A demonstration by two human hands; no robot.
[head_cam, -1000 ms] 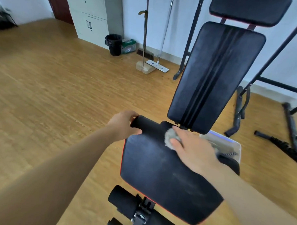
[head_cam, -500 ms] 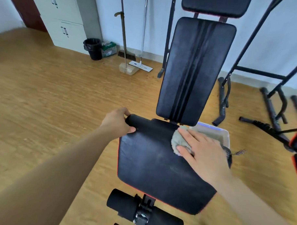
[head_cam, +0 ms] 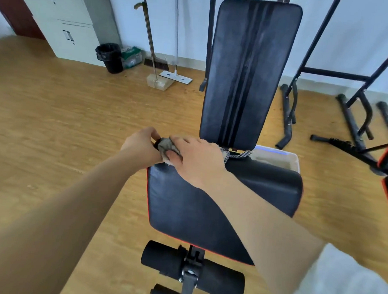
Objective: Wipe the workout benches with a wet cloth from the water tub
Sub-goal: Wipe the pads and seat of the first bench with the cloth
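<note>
Grey crumpled cloth [head_cam: 166, 147] on black seat pad [head_cam: 186, 203]

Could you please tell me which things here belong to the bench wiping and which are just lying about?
In use: cloth in the right hand; seat, held by the left hand; backrest; water tub.
Lying about: bin, broom, mop, cabinet, metal rack.

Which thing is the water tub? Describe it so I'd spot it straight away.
Start at the tall black padded backrest in the middle. At its lower right corner, beyond the black seat pad, a pale translucent plastic tub peeks out. Unlike the round black bin far left by the white cabinet, it is pale, boxy and tucked against the bench.
</note>
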